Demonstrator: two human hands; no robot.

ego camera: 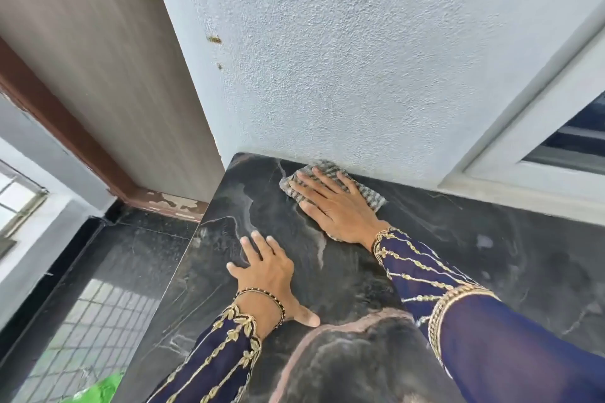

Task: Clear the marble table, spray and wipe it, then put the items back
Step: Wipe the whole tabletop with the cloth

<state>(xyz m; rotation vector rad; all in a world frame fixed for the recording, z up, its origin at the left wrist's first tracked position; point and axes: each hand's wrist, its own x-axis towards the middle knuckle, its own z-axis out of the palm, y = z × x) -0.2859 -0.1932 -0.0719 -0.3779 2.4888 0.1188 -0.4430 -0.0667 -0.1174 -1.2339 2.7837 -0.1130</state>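
The black marble table (491,255) with pale veins fills the lower middle and right, its far edge against a white textured wall. A grey checked cloth (370,196) lies near the table's far left corner. My right hand (334,206) presses flat on the cloth with straight, spread fingers. My left hand (265,275) rests flat on the bare marble closer to me, near the left edge, fingers straight and holding nothing. No other items show on the table top.
A white textured wall (360,59) backs the table. A white window frame (540,141) sits at the right. A grey door (114,75) with a brown frame stands left. Dark floor (131,255) lies below the table's left edge, with something green (101,389) at bottom left.
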